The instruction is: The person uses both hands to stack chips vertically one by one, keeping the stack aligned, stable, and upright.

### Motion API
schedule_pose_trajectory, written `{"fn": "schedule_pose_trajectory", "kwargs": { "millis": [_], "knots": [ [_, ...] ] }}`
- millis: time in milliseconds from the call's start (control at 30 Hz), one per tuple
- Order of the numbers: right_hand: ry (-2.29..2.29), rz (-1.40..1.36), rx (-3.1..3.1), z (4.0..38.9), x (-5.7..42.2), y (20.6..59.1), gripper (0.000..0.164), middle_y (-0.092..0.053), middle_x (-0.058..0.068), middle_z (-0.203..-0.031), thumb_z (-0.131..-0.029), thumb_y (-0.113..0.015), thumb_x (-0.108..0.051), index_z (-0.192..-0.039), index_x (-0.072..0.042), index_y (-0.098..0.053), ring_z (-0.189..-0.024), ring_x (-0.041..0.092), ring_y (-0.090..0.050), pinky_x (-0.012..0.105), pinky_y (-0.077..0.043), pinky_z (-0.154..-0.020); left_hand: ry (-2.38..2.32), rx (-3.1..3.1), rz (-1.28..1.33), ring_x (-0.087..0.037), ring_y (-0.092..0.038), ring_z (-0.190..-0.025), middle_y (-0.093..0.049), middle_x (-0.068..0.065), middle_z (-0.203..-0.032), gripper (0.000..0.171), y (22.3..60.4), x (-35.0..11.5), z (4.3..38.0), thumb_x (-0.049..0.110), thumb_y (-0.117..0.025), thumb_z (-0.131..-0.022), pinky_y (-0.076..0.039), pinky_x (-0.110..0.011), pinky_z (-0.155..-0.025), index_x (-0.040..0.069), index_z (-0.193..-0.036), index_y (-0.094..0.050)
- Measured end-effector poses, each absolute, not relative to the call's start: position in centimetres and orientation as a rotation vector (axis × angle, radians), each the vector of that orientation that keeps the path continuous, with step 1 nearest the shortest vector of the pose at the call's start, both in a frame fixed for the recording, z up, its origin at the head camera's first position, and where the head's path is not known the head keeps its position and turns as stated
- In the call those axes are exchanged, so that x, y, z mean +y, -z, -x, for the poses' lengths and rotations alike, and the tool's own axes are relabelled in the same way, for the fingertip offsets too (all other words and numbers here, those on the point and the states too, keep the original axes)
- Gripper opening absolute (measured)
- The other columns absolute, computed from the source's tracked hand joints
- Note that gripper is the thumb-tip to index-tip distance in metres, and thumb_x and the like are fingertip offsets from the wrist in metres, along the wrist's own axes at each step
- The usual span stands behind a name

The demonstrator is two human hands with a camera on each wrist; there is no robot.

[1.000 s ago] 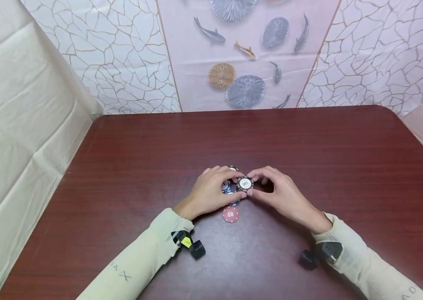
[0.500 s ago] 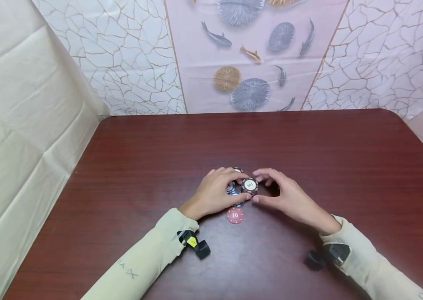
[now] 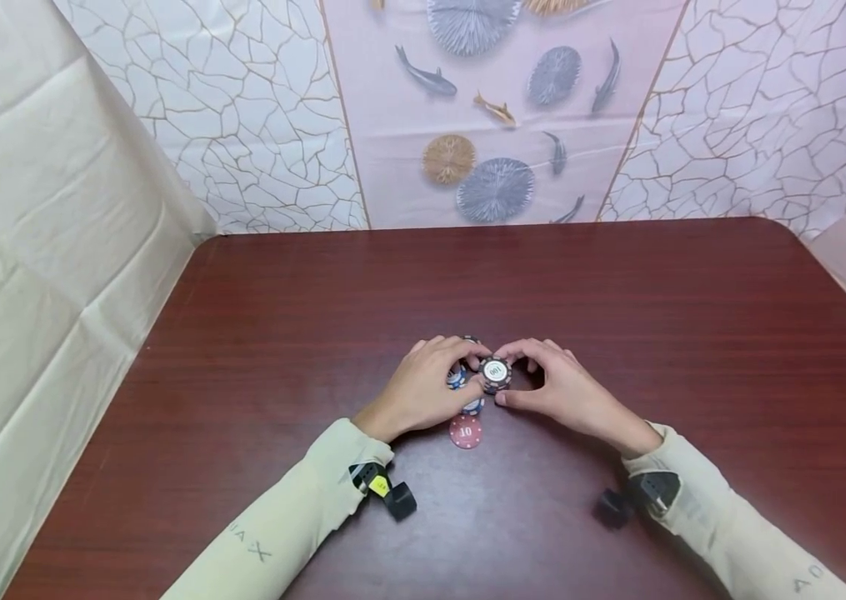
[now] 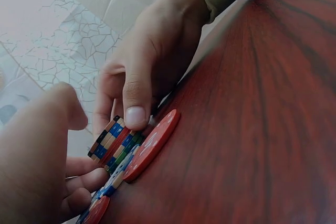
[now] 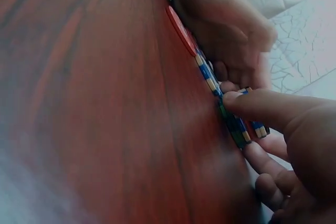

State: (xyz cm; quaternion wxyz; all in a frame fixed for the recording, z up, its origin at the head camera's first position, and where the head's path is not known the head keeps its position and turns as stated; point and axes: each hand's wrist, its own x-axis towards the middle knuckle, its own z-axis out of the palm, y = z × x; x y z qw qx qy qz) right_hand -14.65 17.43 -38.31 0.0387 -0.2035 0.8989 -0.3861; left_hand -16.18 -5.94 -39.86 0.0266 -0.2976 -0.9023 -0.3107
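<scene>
A: Two hands meet over a small stack of round striped plastic poker chips (image 3: 495, 374) near the front middle of the dark red wooden table (image 3: 618, 283) in the head view. The top chip is black-rimmed with a white centre. The left hand (image 3: 423, 387) curls its fingers against the stack's left side; the right hand (image 3: 565, 392) pinches it between thumb and fingers. A flat red round chip marked 10 (image 3: 465, 432) lies just in front, apart from the stack, so the gathering looks partly done.

B: The left wrist view shows what the head view hides: the stack (image 4: 116, 145) has blue, red and green layers, with the right hand's thumb (image 4: 137, 114) pressing its edge, and more chips trail loosely beside it.

A: The right wrist view shows the same loose chips (image 5: 210, 80) from the other side, and a right hand's fingertip (image 5: 236, 100) touching the stack (image 5: 244, 127). These chips are not yet stacked.
</scene>
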Motion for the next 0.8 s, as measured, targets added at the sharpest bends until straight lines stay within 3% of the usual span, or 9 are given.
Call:
{"fn": "schedule_pose_trajectory", "kwargs": {
  "millis": [300,467,600,800],
  "knots": [
    [1.109,0.638,2.909,14.3,17.3,39.3,0.049,-0.069,-0.005,-0.109,-0.081,-0.092,-0.032,-0.125,-0.020,-0.073,-0.096,0.016,-0.053,0.039,-0.034,-0.087,1.078,-2.811,0.921,-0.012,-0.063,-0.104,-0.070,0.010,-0.107,0.035,39.4,-5.7,16.4,0.042,-0.059,-0.106,-0.045,-0.040,-0.099,0.021,-0.132,-0.070],
    [1.120,0.626,2.929,14.1,17.5,39.4,0.048,-0.070,-0.005,-0.110,-0.082,-0.091,-0.033,-0.124,-0.021,-0.073,-0.098,0.017,-0.055,0.040,-0.036,-0.089,1.400,-2.817,0.903,-0.010,-0.064,-0.101,-0.073,0.005,-0.118,0.033,38.5,-6.1,16.6,0.034,-0.056,-0.110,-0.049,-0.037,-0.095,0.018,-0.134,-0.070],
    [1.124,0.630,2.924,14.2,17.4,39.3,0.048,-0.069,-0.006,-0.107,-0.081,-0.091,-0.035,-0.123,-0.021,-0.074,-0.097,0.016,-0.054,0.040,-0.036,-0.088,1.502,-2.786,0.873,-0.009,-0.065,-0.110,-0.072,0.003,-0.127,0.028,37.7,-6.5,16.9,0.027,-0.058,-0.110,-0.051,-0.037,-0.098,0.016,-0.130,-0.073],
    [1.110,0.625,2.935,14.1,17.6,39.4,0.048,-0.069,-0.005,-0.107,-0.081,-0.091,-0.035,-0.123,-0.020,-0.074,-0.097,0.016,-0.055,0.039,-0.037,-0.088,1.593,-2.737,0.802,-0.020,-0.069,-0.095,-0.073,-0.002,-0.120,0.025,36.8,-7.3,17.5,0.024,-0.059,-0.109,-0.054,-0.036,-0.086,0.014,-0.127,-0.075]
  ]
}}
